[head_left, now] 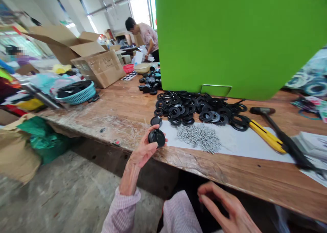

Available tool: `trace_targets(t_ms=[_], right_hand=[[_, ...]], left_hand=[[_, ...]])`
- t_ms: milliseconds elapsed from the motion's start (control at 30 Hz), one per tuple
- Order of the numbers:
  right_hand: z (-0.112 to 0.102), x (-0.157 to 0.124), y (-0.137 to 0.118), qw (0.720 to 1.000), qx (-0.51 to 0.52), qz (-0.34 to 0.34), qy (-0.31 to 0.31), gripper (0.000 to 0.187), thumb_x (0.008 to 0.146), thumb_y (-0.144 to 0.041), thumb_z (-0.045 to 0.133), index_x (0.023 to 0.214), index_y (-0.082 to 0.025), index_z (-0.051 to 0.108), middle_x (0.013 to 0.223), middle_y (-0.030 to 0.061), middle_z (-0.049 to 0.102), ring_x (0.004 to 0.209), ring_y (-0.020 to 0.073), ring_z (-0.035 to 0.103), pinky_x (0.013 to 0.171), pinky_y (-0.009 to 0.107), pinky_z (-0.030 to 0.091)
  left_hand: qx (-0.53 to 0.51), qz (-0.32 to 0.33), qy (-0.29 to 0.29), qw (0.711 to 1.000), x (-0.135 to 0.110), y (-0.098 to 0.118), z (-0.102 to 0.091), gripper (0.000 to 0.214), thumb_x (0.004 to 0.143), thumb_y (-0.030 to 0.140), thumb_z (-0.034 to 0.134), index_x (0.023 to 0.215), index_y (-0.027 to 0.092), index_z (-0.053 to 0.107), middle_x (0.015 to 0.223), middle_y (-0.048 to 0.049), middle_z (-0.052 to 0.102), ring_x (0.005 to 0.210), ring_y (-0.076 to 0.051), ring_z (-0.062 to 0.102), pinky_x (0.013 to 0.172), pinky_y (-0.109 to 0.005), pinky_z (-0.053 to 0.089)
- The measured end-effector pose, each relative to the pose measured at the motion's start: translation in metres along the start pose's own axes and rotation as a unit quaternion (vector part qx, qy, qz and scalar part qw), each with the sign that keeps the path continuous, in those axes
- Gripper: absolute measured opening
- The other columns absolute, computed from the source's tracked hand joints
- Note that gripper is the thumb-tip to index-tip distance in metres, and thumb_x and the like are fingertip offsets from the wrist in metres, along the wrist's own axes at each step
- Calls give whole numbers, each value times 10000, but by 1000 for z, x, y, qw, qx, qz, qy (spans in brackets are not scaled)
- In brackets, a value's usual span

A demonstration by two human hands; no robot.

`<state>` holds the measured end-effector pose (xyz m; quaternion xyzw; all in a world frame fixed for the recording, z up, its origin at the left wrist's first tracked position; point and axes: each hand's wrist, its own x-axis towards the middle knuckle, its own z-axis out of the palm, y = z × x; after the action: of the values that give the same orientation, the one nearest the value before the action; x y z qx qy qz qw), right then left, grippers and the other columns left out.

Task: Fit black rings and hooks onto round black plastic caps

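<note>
At the table's front edge my left hand [146, 147] grips a round black plastic part [157, 137], its flat face tilted toward me. Just behind it another round black piece [155, 121] lies on the table. My right hand [227, 207] hangs low in front of the table edge, thumb and forefinger tips brought together. Whatever sits between those fingertips, if anything, is too small to make out. A spread of small silver metal pins [200, 136] lies on white paper [241, 144]. Behind the pins is a heap of black rings [178, 106].
A green board [237, 38] stands behind the rings. To the right lie a yellow cutter [267, 136], a hammer [278, 130] and stacked papers [313, 142]. Further left are a blue basket [79, 96] and an open carton [99, 67]. Another person [146, 38] works behind.
</note>
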<state>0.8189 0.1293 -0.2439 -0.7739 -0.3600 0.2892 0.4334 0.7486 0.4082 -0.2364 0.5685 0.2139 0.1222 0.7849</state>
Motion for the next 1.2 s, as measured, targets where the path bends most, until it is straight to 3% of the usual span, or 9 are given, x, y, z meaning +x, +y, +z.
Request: trace_targets(t_ms=[67,167,300,433,567,700,833,1033,1200], right_hand=[[-4,11,-7,999,-8,-21,29,213,909,-365,457,903,-235,627,834,18,674,752,142,644,706,236,528],[-26,36,-6,995,-60,-64,37,192,916,-335,441,889,-230,600,799,5,657,724,139,623,682,265,504],[-85,80,20,981,-157,-56,103,190,907,-294,411,867,-200,571,749,12,634,668,137,591,637,264,471],[-127,132,46,932,-322,-7,166,184,872,-193,385,914,-159,561,796,56,610,692,160,568,663,285,459],[-130,177,54,913,-379,5,148,244,862,-153,405,1039,-124,570,997,125,591,924,211,558,836,324,438],[-121,204,50,892,-427,50,142,249,879,-184,421,1048,-90,578,1111,195,553,1066,287,485,916,400,396],[-118,220,45,881,-438,100,148,245,883,-150,399,1050,-111,574,1147,176,549,1078,261,488,906,375,407],[-130,228,48,904,-369,130,175,223,864,-159,429,1056,-113,535,1076,167,583,988,241,542,807,339,428],[-151,232,65,939,-264,110,193,107,826,-220,478,900,-151,512,829,61,595,753,161,538,686,276,413]], left_hand=[[-144,-44,-28,988,-12,-16,23,644,693,355,745,1260,214,473,1171,-102,629,968,-238,653,851,-325,498],[-201,-106,-37,973,-19,-33,51,531,787,350,669,1256,177,489,1109,-109,644,880,-219,665,750,-289,500],[-150,-169,-65,972,-17,-37,76,381,881,395,513,1149,124,521,964,-137,674,720,-211,660,566,-264,445],[-39,-173,-67,982,-14,-33,90,337,885,453,480,979,149,589,903,-102,690,769,-214,653,593,-267,446],[116,-147,-55,981,-5,-32,102,344,859,486,504,1024,218,642,973,-47,685,842,-202,624,708,-295,489],[263,-74,-94,957,8,-40,110,348,868,472,484,1070,237,644,1111,-57,672,1086,-244,576,989,-381,397],[367,-52,-30,928,21,-56,108,366,844,453,497,1099,221,621,1134,-94,665,1121,-293,569,1030,-470,352],[434,64,-10,899,24,-69,101,310,862,437,466,1003,225,644,949,-88,644,955,-280,619,883,-444,467],[476,125,37,870,22,-76,96,286,876,398,469,997,212,650,926,-95,633,954,-284,608,896,-458,462]])
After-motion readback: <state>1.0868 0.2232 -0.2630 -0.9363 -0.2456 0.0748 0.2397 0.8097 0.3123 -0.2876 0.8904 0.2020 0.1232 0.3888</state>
